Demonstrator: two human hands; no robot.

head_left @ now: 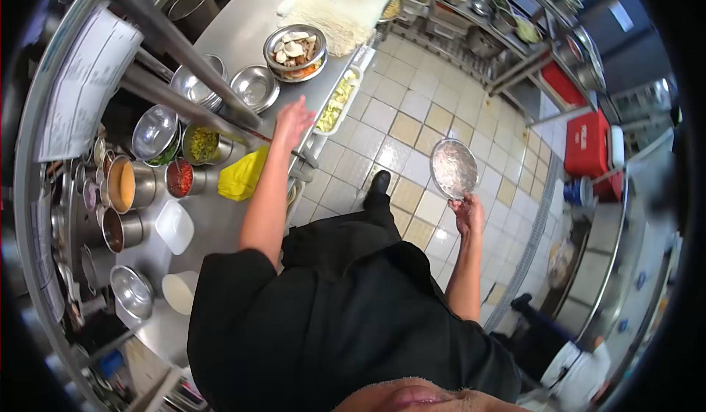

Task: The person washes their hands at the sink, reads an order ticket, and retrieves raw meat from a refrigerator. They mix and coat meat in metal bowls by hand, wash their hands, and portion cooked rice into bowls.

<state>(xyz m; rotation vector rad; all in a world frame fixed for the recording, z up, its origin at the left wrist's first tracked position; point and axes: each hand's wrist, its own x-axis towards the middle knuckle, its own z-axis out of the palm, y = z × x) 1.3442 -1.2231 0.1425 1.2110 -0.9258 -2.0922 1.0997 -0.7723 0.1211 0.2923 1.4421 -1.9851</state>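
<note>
My right hand [468,213] grips the rim of a round metal bowl [454,169] held out over the tiled floor. The bowl's inside looks pale and mottled; I cannot tell what, if anything, is in it. My left hand [294,121] reaches over the edge of the steel counter [220,217], fingers stretched out and holding nothing. Close to it are a shiny metal bowl [255,88] and a long white container [338,103] of chopped pale-green vegetables. Just beyond stands a bowl of sliced food [296,47], stacked over another with orange pieces.
A yellow cloth [243,175] lies on the counter among pots of sauce [131,184] and red chopped food [180,177]. Metal posts [198,55] rise at the left. A red cooler [588,147] stands at the right, and another person [570,364] is at lower right.
</note>
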